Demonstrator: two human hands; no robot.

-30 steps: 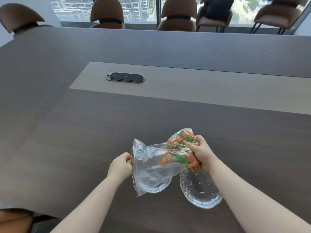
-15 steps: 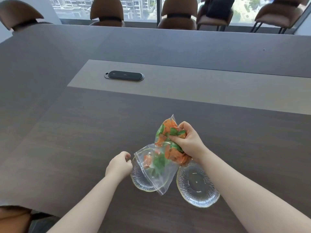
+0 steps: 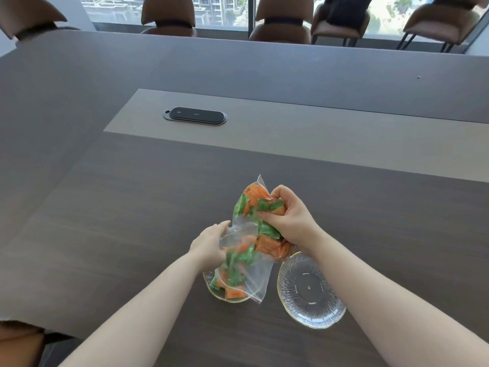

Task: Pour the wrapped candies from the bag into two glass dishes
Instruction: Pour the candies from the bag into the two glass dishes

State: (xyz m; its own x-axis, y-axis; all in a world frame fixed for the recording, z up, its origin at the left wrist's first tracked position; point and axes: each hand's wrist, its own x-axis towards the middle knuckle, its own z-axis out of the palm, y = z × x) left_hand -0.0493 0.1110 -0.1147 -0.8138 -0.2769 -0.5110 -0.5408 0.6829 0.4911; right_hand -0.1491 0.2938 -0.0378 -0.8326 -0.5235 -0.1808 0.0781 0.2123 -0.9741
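Observation:
A clear zip bag (image 3: 258, 276) full of orange and green wrapped candies (image 3: 252, 202) hangs mouth-down over the left glass dish (image 3: 211, 284). My right hand (image 3: 287, 221) is shut on the bag's upper end. My left hand (image 3: 211, 245) touches the bag's left side near the mouth, fingers extended; whether it grips is unclear. Several candies (image 3: 232, 292) lie in the left dish, and others are blurred inside the bag's lower part. The right glass dish (image 3: 311, 290) holds nothing and sits close beside the left one.
The dishes rest on a large dark wood table (image 3: 132, 207) with a paler centre strip. A black oval socket panel (image 3: 195, 115) is set into that strip. Brown chairs (image 3: 280, 19) line the far edge by the windows.
The right hand has tipped the bag's closed end higher. Candies have slid down and some have dropped into the left dish. The left hand opened and shifted onto the bag's side.

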